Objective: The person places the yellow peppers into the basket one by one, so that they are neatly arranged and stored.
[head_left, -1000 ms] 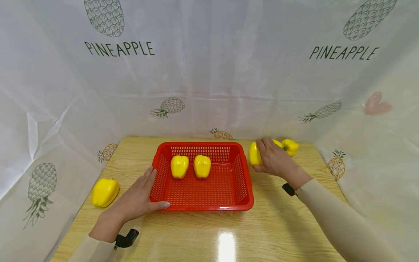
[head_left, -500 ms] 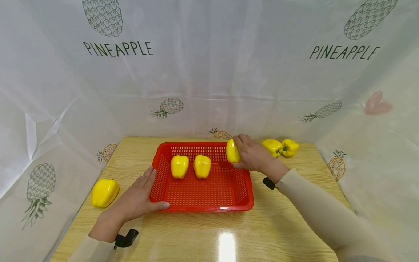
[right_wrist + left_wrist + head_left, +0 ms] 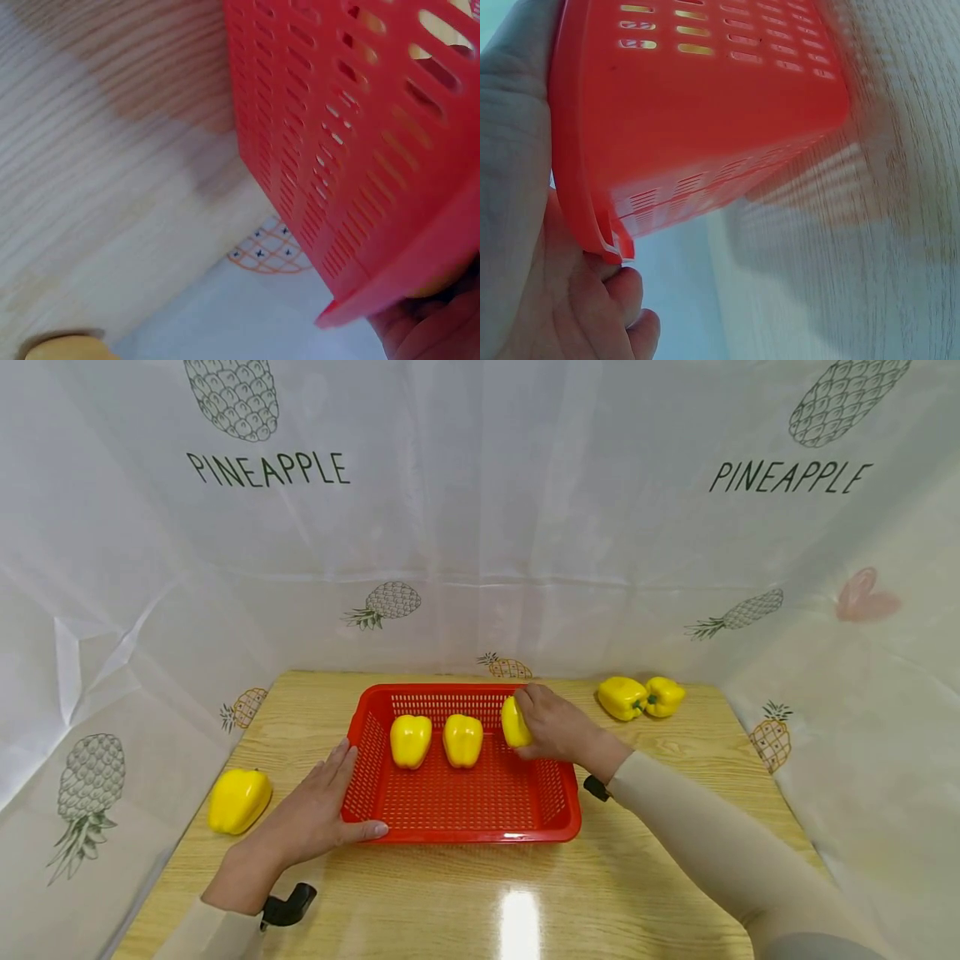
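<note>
A red plastic basket [image 3: 480, 837] with slotted sides stands on the table. Inside it, a yellow bell pepper [image 3: 411, 742] and a second yellow bell pepper [image 3: 463, 741] sit side by side. My right hand [image 3: 555, 724] grips a third yellow bell pepper [image 3: 514, 723] by its right side, within the basket's right half; the wrist crosses over the right rim. My left hand [image 3: 318, 806] rests at the basket's near left corner, thumb along the front rim and fingers extended along the left one. In the right wrist view, the basket wall [image 3: 337, 150] hides most of the right hand.
Two yellow bell peppers touch at the back right, one on the left [image 3: 622, 697] and one on the right [image 3: 664, 697]. Another bell pepper [image 3: 239, 800] lies left of my left hand. The wooden table [image 3: 420, 902] is bordered by a pineapple-printed sheet [image 3: 480, 543].
My right hand has carried its bell pepper leftward from the table's back right, over the basket's rim and down inside. The left hand stays at the corner.
</note>
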`<state>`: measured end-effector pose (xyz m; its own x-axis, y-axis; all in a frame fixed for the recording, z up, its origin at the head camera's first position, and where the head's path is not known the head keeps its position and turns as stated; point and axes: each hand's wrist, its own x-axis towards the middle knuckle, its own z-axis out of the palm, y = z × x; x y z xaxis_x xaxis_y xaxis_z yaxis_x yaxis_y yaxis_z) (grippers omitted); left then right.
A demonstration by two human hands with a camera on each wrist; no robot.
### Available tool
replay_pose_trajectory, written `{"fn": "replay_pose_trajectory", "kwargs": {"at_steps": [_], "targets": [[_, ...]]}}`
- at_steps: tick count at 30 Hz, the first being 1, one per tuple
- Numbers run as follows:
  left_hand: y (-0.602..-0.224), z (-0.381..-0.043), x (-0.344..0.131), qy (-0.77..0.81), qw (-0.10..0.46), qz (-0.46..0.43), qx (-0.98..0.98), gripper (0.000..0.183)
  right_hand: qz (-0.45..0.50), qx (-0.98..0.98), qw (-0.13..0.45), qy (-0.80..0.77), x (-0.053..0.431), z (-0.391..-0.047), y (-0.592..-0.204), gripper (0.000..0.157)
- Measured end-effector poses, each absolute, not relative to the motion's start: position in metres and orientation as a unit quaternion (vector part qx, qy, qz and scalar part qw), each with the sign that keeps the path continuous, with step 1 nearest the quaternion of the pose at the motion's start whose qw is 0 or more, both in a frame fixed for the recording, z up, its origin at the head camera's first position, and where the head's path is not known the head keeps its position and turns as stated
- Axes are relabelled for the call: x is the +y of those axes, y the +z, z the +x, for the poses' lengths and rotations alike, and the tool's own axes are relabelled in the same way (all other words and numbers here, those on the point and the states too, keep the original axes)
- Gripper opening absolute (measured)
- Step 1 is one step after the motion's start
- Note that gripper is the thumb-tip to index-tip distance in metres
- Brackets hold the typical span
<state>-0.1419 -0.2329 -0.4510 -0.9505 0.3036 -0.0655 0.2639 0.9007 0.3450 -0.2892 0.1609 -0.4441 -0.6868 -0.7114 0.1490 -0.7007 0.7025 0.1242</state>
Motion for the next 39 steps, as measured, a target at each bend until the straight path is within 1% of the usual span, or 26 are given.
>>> {"fn": "replay_pose_trajectory", "kwargs": {"at_steps": [9,15,20,26,32,39], "targets": [[-0.453,-0.143,-0.233,0.166,0.056,0.147,0.974,0.135,0.374,-0.924,0.057,-0.049,0.15,-0.288,-0.453,0.086],[-0.453,-0.143,-0.233,0.163,0.057,0.145,0.974,0.133,0.373,-0.924,0.059,-0.057,0.145,-0.289,-0.458,0.087],[-0.452,-0.143,-0.233,0.155,0.052,0.146,0.976,0.131,0.367,-0.927,0.054,-0.064,0.142,-0.29,-0.46,0.09],[-0.453,-0.143,-0.233,0.149,0.045,0.152,0.976,0.131,0.36,-0.93,0.033,-0.07,0.139,-0.291,-0.463,0.093],[-0.455,-0.144,-0.233,0.152,0.056,0.147,0.976,0.131,0.364,-0.928,0.017,-0.081,0.136,-0.292,-0.464,0.094],[-0.455,-0.145,-0.233,0.155,0.058,0.146,0.975,0.131,0.362,-0.923,-0.021,-0.128,0.135,-0.292,-0.465,0.098]]}}
